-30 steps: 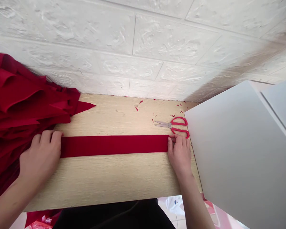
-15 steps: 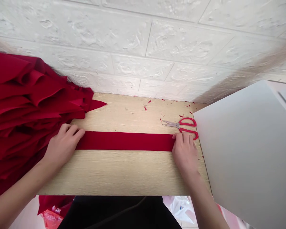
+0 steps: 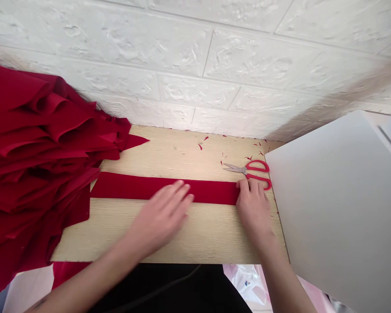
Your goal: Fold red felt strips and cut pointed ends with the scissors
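Observation:
A long red felt strip (image 3: 130,187) lies flat across the light wooden tabletop (image 3: 169,243). My left hand (image 3: 159,215) rests on the middle of the strip, fingers stretched out flat and slightly motion-blurred. My right hand (image 3: 253,205) presses the strip's right end down with its fingers together. Red-handled scissors (image 3: 249,170) lie just beyond my right fingertips, blades pointing left.
A tall pile of red felt sheets (image 3: 35,148) fills the left side and hangs over the table edge. A white board (image 3: 339,204) covers the right side. A white brick-pattern wall (image 3: 195,65) is behind. Small red scraps (image 3: 200,147) dot the far tabletop.
My left hand has slid right along the strip from its left end to its middle. My right hand has stayed on the right end.

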Motion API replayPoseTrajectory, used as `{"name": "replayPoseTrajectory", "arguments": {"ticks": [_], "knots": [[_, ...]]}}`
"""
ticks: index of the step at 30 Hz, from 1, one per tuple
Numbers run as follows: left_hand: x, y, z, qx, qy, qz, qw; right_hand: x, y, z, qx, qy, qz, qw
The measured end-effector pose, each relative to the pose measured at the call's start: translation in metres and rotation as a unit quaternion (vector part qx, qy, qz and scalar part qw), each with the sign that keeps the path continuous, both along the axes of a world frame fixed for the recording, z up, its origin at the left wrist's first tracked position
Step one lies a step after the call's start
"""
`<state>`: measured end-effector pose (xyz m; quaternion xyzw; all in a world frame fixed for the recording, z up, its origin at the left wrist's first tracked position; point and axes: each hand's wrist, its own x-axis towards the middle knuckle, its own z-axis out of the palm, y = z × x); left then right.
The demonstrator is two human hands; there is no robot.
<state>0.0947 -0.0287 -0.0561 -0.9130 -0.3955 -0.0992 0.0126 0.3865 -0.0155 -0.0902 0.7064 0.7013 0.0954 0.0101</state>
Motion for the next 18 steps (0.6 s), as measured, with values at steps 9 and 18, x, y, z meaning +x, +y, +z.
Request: {"name": "replayPoseTrajectory", "arguments": {"ticks": [9, 18], "knots": [[0.069, -0.004, -0.044, -0.110, 0.014, -0.018, 0.994, 0.001, 0.000, -0.002, 0.004, 0.000, 0.002, 1.000], [0.042, -0.009, -0.041, -0.111, 0.016, 0.142, 0.984, 0.002, -0.001, -0.002, 0.005, 0.032, -0.016, 0.999]]}}
